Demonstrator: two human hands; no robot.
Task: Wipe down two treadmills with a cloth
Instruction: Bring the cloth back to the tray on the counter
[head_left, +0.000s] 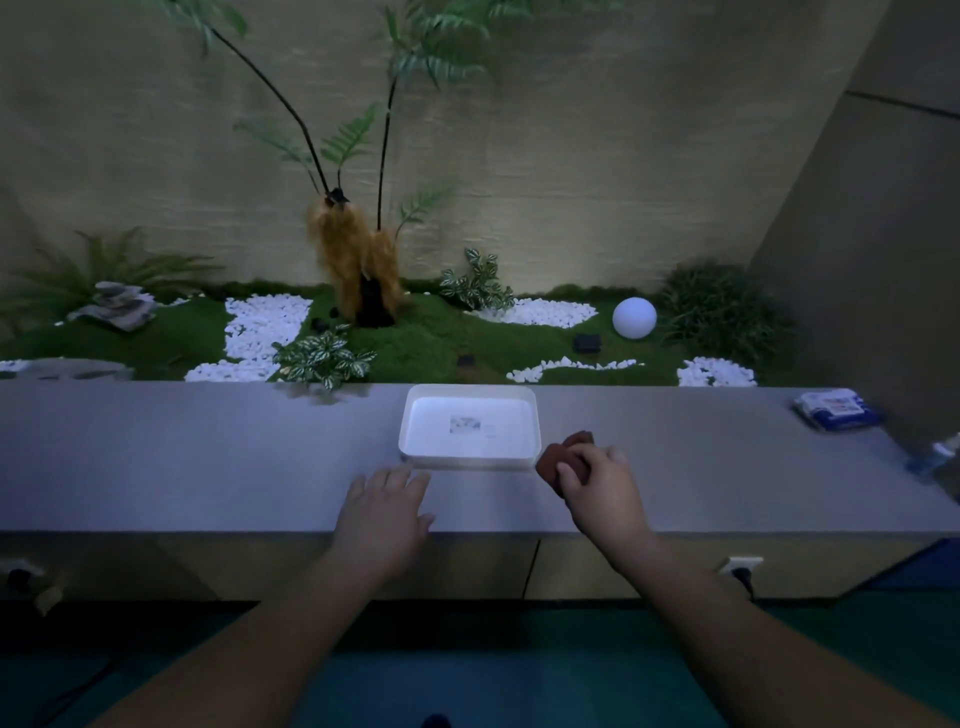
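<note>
Left hand (387, 506) low centre, fingers straight, flat on ledge (208, 457) just below tray (470, 460). Right hand (597, 483) right of tray, fingers curled round cloth (558, 457); cloth bunched at fingertips. No treadmill in view; probably pickup stage.

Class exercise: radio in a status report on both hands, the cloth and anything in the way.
Left hand open, flat on grey ledge. Right hand gripping crumpled reddish-brown cloth, beside white rectangular plastic tray. No treadmill in view; nothing obstructing.
</note>
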